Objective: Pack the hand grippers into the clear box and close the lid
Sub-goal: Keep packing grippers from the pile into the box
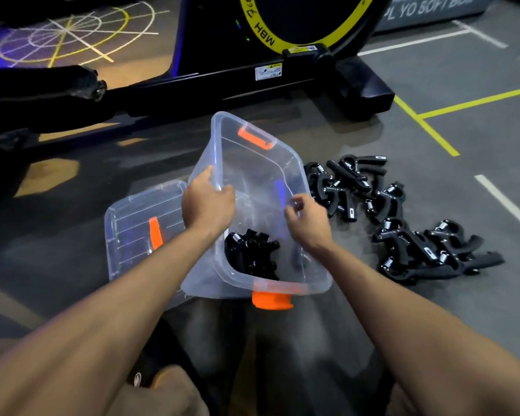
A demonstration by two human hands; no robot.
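A clear box [252,157] with orange latches is tilted, its far end raised off the floor. My left hand [207,202] grips its left rim. My right hand [308,222] pinches the right rim. Several black hand grippers [252,256] lie bunched in the box's low near end. On the floor to the right of the box, many more black hand grippers [403,217] lie in a loose pile. The clear lid [132,229] with an orange latch rests flat on the floor left of the box, partly under my left forearm.
A black exercise machine [252,82] with a yellow-ringed wheel stands just behind the box. The grey floor [463,145] has yellow and white lines at the right. My knees are at the bottom of the view.
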